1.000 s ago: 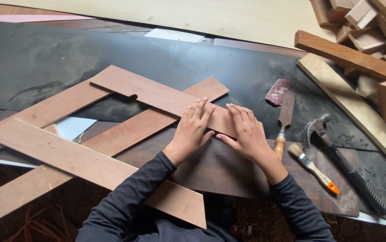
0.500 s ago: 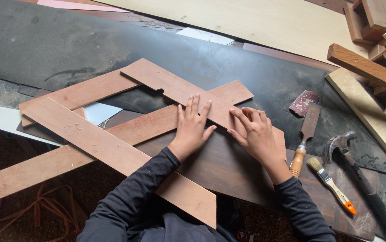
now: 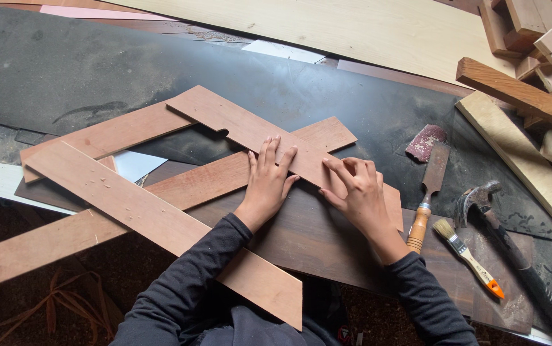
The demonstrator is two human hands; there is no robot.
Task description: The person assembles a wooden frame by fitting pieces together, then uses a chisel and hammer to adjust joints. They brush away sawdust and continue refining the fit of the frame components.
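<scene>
Both hands lie flat and open on the same reddish wooden slat point(image 3: 250, 131), the one that runs from the upper middle of the frame down toward the lower right. The left hand point(image 3: 268, 179) has its fingers spread and pressed down just left of where this slat crosses the long slat point(image 3: 160, 198) that slants from the lower left up to the centre. The right hand point(image 3: 356, 192) rests palm down a little farther along, fingertips on the board's near edge. Neither grips anything; they only press.

Compared with a second ago, the hands have barely shifted on the slat. What changed is mostly the view, which has swung so that the boards sit lower and more central, and the tools have slid toward the right edge of the frame. The right hand's fingers look slightly more stretched forward than before. I'd judge the slat is being held steady in the crossed arrangement rather than moved.

A third slat point(image 3: 160, 221) lies across the lower left, its end over the dark sleeve. To the right on the dark worktop point(image 3: 64, 70) lie a chisel point(image 3: 426, 198) with a wooden handle, a small paintbrush point(image 3: 468, 256), a hammer point(image 3: 513, 253) and a scrap of sandpaper point(image 3: 425, 141). Wood offcuts point(image 3: 545, 32) pile in the upper right corner.
</scene>
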